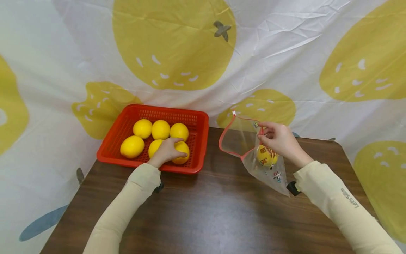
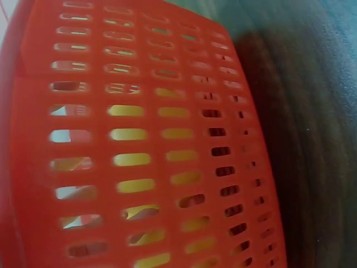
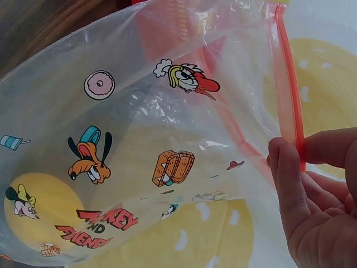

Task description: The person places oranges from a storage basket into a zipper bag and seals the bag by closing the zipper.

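Observation:
A red plastic basket [image 1: 203, 141] holds several round yellow citrus fruits [image 1: 160, 129]. My left hand [image 1: 167, 151] reaches over its near side, thumb and index finger curved about the front right yellow citrus fruit [image 1: 180, 159]. In the left wrist view the basket's slotted wall [image 2: 150, 120] hides that hand. My right hand [image 1: 279, 139] pinches the red-edged rim of a clear zip bag [image 1: 248, 135] between thumb and fingers. The bag's mouth gapes toward the basket. One yellow fruit [image 3: 44, 206] lies in its lower part, behind printed cartoon figures.
Both stand over a dark brown wooden table [image 1: 215, 211]. A white cloth [image 1: 285, 46] with large yellow fruit prints hangs right behind the table's far edge. Dark wrist-camera mounts [image 1: 293, 188] sit under the sleeves.

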`<state>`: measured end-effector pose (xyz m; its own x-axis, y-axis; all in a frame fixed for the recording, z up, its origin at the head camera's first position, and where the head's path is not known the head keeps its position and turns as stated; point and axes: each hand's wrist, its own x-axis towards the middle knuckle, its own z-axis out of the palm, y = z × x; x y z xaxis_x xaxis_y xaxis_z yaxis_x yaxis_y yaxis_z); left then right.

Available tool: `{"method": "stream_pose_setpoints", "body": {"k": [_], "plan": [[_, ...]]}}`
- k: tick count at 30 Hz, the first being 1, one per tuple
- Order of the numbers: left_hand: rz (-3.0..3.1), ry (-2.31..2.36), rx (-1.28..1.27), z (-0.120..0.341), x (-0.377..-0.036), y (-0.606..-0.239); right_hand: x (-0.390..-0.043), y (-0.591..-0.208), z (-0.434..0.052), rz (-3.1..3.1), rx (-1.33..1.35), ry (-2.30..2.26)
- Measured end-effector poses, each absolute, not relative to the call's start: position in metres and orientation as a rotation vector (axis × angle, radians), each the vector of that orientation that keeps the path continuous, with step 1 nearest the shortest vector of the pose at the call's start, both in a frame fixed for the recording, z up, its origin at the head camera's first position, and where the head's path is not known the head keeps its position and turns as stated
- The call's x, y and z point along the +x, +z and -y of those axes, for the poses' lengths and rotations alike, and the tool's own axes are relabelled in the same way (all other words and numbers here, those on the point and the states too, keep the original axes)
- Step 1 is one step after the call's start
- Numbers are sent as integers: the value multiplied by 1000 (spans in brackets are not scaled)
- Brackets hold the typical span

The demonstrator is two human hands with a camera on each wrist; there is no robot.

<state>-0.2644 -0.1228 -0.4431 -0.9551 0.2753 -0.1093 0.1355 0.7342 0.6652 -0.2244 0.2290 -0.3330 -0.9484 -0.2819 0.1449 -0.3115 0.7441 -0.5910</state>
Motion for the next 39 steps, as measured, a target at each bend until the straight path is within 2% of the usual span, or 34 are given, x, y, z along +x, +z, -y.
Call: {"method": "stream_pose_setpoints", "body": {"k": [19, 39], "plan": [[-2820, 804, 468, 121, -266, -462, -225, -336, -225, 2894, 512, 982], [-2881, 760, 399, 113, -261, -457, -223, -339, -227, 2911, 513, 1010]]}}
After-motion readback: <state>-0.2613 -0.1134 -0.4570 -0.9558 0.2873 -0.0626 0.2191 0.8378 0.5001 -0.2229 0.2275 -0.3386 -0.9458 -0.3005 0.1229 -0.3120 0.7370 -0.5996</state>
